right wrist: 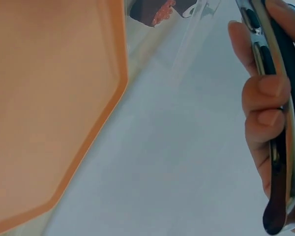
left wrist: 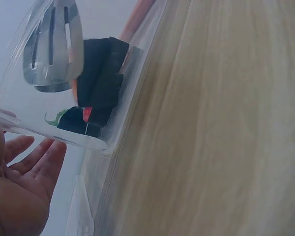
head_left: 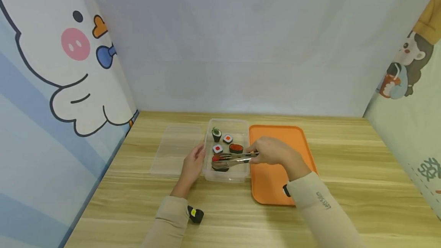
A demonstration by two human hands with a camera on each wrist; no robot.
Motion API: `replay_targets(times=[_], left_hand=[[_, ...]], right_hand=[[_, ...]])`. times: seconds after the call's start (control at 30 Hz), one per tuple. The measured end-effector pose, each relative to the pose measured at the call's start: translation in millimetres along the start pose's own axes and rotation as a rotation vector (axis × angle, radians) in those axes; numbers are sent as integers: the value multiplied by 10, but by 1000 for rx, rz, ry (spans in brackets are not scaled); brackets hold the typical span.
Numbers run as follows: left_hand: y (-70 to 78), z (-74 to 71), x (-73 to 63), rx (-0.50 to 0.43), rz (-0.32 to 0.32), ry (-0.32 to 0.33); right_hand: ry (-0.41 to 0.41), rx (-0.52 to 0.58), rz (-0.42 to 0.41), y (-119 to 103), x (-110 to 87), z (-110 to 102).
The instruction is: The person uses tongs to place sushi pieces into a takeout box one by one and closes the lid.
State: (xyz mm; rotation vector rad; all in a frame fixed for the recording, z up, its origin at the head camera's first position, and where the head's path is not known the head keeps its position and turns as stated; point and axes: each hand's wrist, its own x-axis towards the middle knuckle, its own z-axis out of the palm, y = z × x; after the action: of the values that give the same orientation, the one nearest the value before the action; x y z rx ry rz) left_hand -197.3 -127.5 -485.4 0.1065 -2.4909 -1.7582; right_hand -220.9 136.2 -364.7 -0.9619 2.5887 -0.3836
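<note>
Towards back left corner of wood-grain table point(head_left: 344, 163): thin, clear, rectangular plastic lid point(head_left: 172, 150), lying flat. Next, left hand point(head_left: 193, 162), fingers fairly straight, touching outside left wall of clear, rectangular plastic container point(head_left: 239, 130), near middle of table's back edge. Inside, near container's back left corner: black-wrapped sushi cone with green sprig point(head_left: 216, 135). By left wall, white, black-edged sushi roll with red centre point(head_left: 218, 149). Near front left corner, dark-wrapped sushi with red showing point(head_left: 220, 169), partly covered by tips of slotted silver metal tongs point(head_left: 235, 161); clamped on it or not, cannot tell. Further right, white, black-edged sushi roll with orange centre point(head_left: 227, 138); towards right wall, oval, black-wrapped sushi with orange-red topping point(head_left: 236, 148). Right hand point(head_left: 273, 151) clamped round tongs, over left edge of orange, round-cornered rectangular tray point(head_left: 270, 181). Tray just beside container's right wall, partly hidden under right hand and beige right sleeve point(head_left: 317, 202).
</note>
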Motion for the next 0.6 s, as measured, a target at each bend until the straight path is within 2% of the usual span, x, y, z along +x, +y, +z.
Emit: replay_targets(times=[0.2,0.33,0.47,0.6], left_hand=[[3,7,-1,-6,-9,-5],[6,6,-7,-8,-10,-11],[15,-9,-15,-12,-17,-7],[14,-26,-14,-16,-16,-6]], right_hand=[[-10,-17,-1,-17,-12,-20],[1,23,23,-12,-41,-25],[37,92,10,28,-102,-43],[109,162,8,96,-193,-30]])
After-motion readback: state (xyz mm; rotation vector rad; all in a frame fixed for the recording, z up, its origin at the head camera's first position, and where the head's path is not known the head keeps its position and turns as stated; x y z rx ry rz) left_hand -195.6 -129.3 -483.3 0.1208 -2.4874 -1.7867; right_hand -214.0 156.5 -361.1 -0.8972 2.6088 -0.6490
